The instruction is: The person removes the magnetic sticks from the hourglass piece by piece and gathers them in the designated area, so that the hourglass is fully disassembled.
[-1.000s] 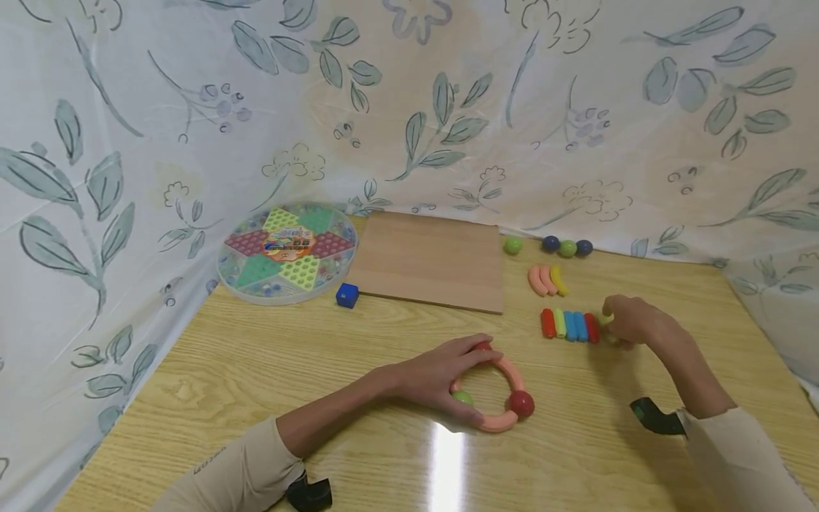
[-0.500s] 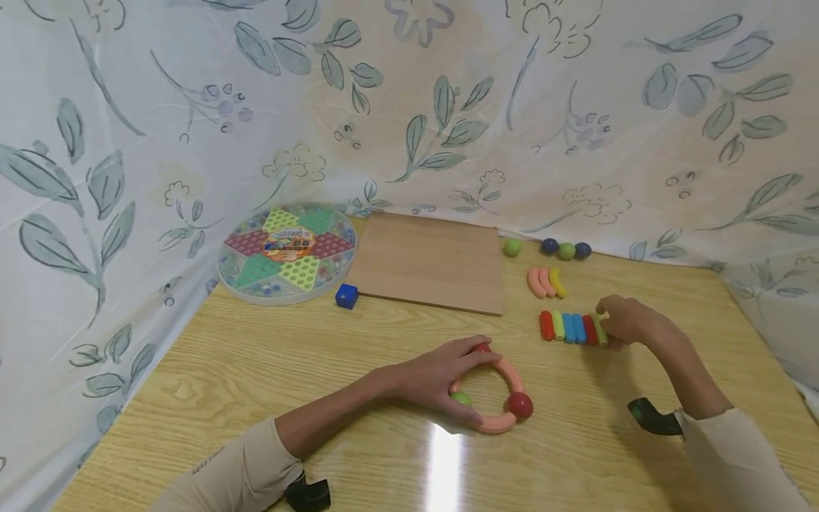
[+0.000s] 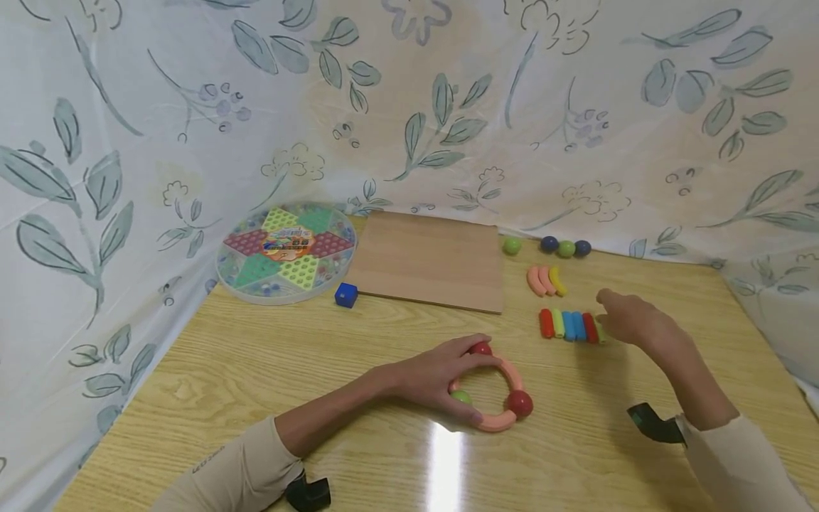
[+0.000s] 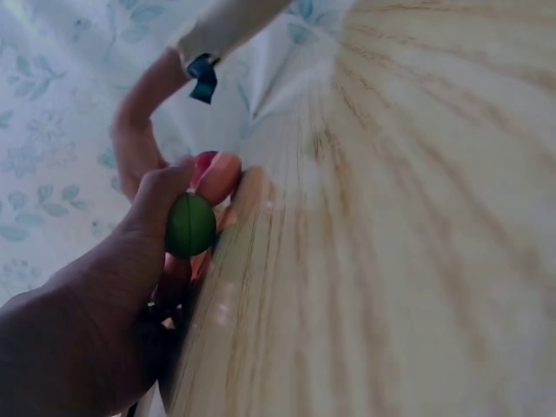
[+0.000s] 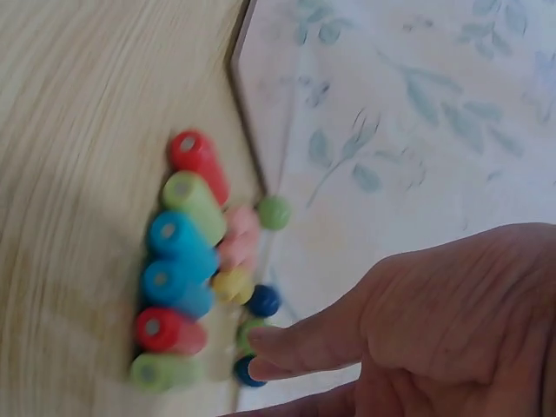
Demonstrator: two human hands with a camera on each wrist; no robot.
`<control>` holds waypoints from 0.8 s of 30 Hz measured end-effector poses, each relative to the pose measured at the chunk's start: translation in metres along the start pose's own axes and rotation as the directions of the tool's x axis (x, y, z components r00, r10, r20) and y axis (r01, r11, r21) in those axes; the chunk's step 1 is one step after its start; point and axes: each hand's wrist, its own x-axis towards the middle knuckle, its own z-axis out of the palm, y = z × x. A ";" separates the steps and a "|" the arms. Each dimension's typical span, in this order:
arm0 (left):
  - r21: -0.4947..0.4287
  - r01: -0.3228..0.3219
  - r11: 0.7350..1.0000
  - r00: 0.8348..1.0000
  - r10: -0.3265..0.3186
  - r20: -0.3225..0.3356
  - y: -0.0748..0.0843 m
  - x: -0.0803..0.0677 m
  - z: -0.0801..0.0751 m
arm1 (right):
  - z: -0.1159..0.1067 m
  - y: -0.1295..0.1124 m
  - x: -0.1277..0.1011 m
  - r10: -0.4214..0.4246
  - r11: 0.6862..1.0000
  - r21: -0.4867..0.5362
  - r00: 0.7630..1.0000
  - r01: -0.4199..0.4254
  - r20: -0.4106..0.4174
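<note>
My left hand (image 3: 441, 377) grips a ring (image 3: 505, 419) of pink curved tubes joined by red and green balls, flat on the wooden table (image 3: 256, 370). In the left wrist view my left hand (image 4: 122, 295) curls round the ring's green ball (image 4: 190, 224) and a pink tube (image 4: 221, 176). My right hand (image 3: 630, 323) hovers with relaxed fingers just right of a row of short coloured tubes (image 3: 571, 325) and holds nothing. The right wrist view shows that row of tubes (image 5: 178, 261), which runs red, yellow-green, blue, blue, red, yellow-green, beside my right hand (image 5: 417, 330).
A wooden board (image 3: 429, 259) lies at the back, with a round checkers box (image 3: 286, 252) and a blue cube (image 3: 346, 294) to its left. Three curved pieces (image 3: 546, 280) and several loose balls (image 3: 566, 248) lie behind the row. Floral cloth (image 3: 409, 107) walls the table.
My right hand set a yellow-green tube down at the right end of the row, let go of it and lifted slightly away. The left hand and the ring have stayed still.
</note>
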 end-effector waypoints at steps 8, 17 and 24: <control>0.036 0.131 0.991 0.988 -0.133 0.075 0.014 -0.008 -0.013 | 0.009 -0.051 -0.022 -0.336 0.934 0.135 0.942 0.331 0.013; 0.317 0.200 0.927 0.971 -0.230 0.060 0.037 -0.010 -0.021 | 0.039 -0.105 -0.027 -0.600 0.787 0.235 0.795 0.570 0.083; 0.313 0.128 0.941 0.988 -0.147 0.040 0.034 -0.011 -0.022 | 0.047 -0.121 -0.015 -0.637 0.767 0.161 0.768 0.621 0.066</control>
